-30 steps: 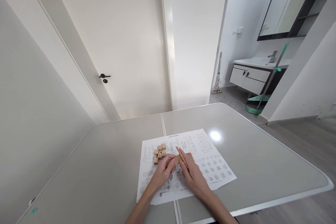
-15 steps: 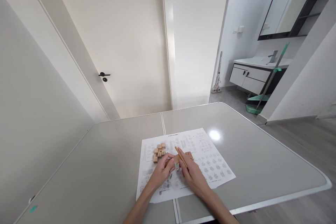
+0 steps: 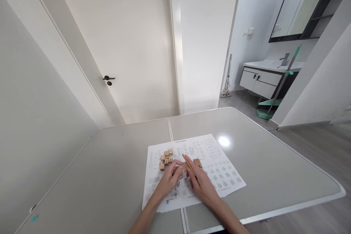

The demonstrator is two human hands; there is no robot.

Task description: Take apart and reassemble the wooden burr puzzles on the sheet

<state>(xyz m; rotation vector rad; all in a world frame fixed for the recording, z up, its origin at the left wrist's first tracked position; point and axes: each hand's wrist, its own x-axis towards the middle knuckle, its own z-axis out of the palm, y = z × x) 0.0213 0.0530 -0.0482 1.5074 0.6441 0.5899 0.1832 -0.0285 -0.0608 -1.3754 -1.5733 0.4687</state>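
My left hand (image 3: 168,182) is closed, thumb and fingers gripping a wooden block (image 3: 184,167) that is partly hidden between my hands. My right hand (image 3: 203,182) is closed on a slim wooden stick (image 3: 188,162), which slants up and to the left across that block. Both hands are held close together over a printed paper sheet (image 3: 222,175). Left of them, a cluster of small wooden cubes (image 3: 166,159) lies on the sheet. Just beyond my right fingers, another wooden block (image 3: 197,162) shows in part.
The sheet lies on a grey table (image 3: 115,179) with a pale metal rim and a seam down the middle. Behind it stands a white door (image 3: 137,44) with a black handle. To the right are a washbasin cabinet (image 3: 260,80), a mop (image 3: 228,80) and a green dustpan (image 3: 264,114).
My hands stay in almost the same place. The stick in my right hand has shifted very slightly left, and a little more of the block beyond it shows.
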